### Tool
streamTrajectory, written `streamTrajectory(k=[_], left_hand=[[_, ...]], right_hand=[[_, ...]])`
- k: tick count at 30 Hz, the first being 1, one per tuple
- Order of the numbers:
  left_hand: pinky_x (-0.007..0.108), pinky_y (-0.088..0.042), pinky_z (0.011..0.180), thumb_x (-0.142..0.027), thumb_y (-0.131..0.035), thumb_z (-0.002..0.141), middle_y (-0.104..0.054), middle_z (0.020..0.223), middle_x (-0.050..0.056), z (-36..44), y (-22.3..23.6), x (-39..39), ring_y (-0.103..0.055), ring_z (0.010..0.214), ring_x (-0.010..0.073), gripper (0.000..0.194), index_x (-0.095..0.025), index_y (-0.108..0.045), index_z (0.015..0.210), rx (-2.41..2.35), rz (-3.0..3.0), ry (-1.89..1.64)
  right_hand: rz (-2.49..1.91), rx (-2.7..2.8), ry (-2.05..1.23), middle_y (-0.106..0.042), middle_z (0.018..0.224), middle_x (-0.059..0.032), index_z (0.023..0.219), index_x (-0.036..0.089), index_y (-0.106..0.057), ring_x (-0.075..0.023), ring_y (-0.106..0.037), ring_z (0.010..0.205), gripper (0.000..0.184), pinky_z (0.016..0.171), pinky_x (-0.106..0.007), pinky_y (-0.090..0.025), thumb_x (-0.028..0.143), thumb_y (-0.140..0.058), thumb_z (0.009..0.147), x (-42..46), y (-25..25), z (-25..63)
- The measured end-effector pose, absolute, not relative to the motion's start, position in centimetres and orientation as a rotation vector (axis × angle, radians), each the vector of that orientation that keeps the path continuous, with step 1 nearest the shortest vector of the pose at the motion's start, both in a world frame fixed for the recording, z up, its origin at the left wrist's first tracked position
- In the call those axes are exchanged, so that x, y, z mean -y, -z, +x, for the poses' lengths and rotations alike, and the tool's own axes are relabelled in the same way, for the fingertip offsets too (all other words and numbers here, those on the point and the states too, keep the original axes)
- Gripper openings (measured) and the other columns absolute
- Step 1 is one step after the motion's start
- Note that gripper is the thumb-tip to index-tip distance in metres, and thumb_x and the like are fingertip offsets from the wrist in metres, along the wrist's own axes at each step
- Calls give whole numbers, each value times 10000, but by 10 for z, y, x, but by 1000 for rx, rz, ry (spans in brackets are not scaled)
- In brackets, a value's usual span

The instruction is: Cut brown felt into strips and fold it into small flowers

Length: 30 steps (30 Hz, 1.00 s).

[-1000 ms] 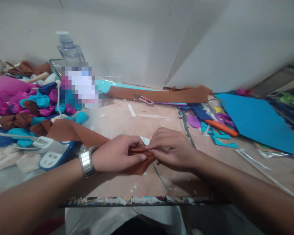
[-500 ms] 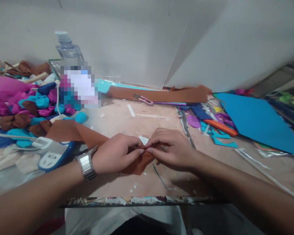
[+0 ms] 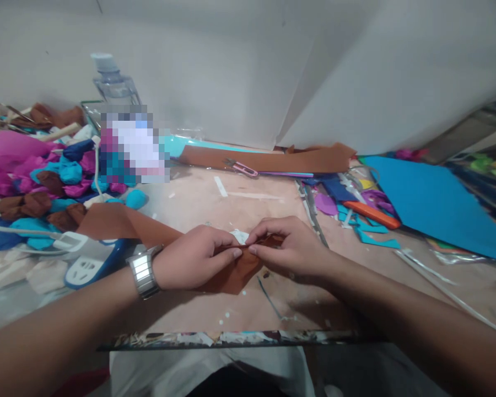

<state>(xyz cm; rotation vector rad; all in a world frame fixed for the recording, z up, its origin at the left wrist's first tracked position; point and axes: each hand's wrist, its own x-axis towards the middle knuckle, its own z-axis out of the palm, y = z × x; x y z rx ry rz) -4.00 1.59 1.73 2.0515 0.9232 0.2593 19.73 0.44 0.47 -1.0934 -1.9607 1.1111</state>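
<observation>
Both hands pinch the upper edge of a long brown paper strip (image 3: pixel 235 274) above the middle of the table. My left hand (image 3: pixel 194 256), with a metal watch (image 3: pixel 144 274) on its wrist, grips the edge between thumb and forefinger. Close beside it, my right hand (image 3: pixel 291 248) pinches the same edge, which looks folded or gathered there. One end of the strip trails left past my left hand onto the heap of crumpled paper; a pointed part hangs below the fingers. Partly hidden behind the fingertips is a small white piece (image 3: pixel 240 237).
Crumpled coloured paper (image 3: pixel 70 168) and a power strip (image 3: pixel 85 263) lie left. At the back are a plastic bottle (image 3: pixel 113 82), a folded brown sheet (image 3: pixel 206 157) and pink thread snips (image 3: pixel 243 167). An orange cutter (image 3: pixel 372 215) and blue sheet (image 3: pixel 438 204) lie right.
My fingertips have shifted slightly along the brown paper's edge, and the right forefinger is a little more raised. Both hands still pinch the strip in nearly the same place.
</observation>
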Motion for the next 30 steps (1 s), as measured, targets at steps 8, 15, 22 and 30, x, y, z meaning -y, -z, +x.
streamTrajectory(k=[8, 15, 22, 30], left_hand=[[276, -424, 746, -308, -495, 1032, -706, 849, -8, -41, -14, -18, -582, 795, 148, 276, -178, -724, 949, -852, 1953, -250], [265, -446, 824, -170, -502, 978, -742, 935, -13, -41, -19, -20, -624, 867, 151, 225, -191, -726, 988, -820, 1922, -280], [277, -450, 862, -134, -496, 949, -731, 964, -3, -41, -20, -21, -624, 912, 165, 243, -200, -725, 999, -823, 1902, -290], [272, -440, 730, -387, -575, 1004, -663, 880, 8, -41, -19, -19, -538, 793, 150, 285, -152, -723, 1068, -792, 1799, -251]], right_hand=[[-953, 2077, -999, -786, 897, -35, 971, 208, -818, -149, -724, 835, 158, 780, -266, -550, 137, -707, 882, -5, -4, 200], [-1006, 1983, -1086, -802, 896, -56, 942, 180, -814, -152, -737, 798, 129, 734, -256, -577, 163, -705, 875, -6, -3, 198], [-987, 1987, -1092, -784, 871, -51, 931, 169, -807, -144, -723, 770, 135, 687, -232, -562, 138, -690, 871, -6, -4, 199], [-950, 2073, -956, -777, 881, -37, 942, 181, -805, -135, -717, 788, 142, 725, -238, -539, 119, -688, 888, -6, -7, 199]])
